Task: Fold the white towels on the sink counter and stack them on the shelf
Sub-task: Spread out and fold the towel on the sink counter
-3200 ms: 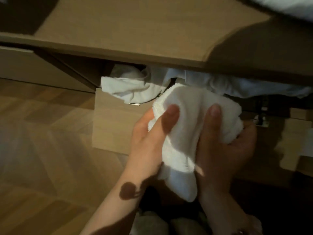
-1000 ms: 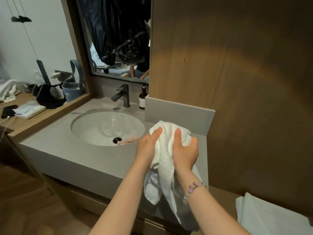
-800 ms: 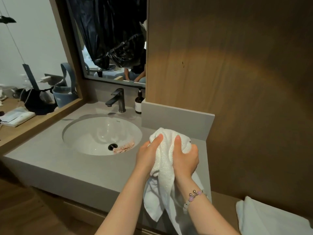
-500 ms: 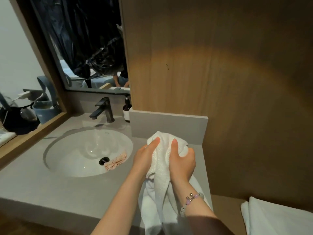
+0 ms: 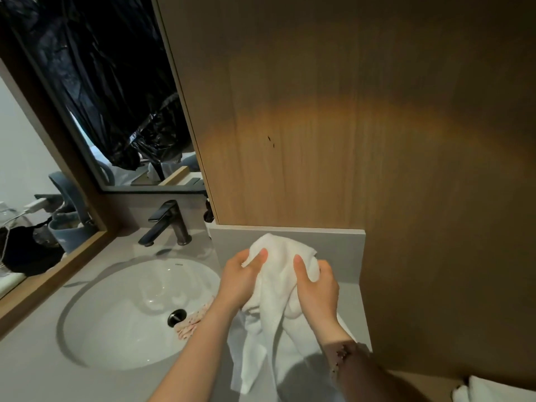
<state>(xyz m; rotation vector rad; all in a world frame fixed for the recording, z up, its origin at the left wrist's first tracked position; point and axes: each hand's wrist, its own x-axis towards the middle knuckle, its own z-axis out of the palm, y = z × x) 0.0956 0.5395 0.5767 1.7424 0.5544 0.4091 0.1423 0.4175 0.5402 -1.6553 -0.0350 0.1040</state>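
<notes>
Left grip (image 5: 240,281), right grip (image 5: 318,291) atop towel (image 5: 256,352)

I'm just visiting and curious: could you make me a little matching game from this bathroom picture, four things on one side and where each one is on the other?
Things: 1 white towel; 2 faucet; 3 patterned cloth; 4 mirror.
Places: A in the sink basin, beside the drain; B above the counter, upper left; C gripped by the left hand and right hand; D upright behind the basin.
Pairs: 1-C, 2-D, 3-A, 4-B.
</notes>
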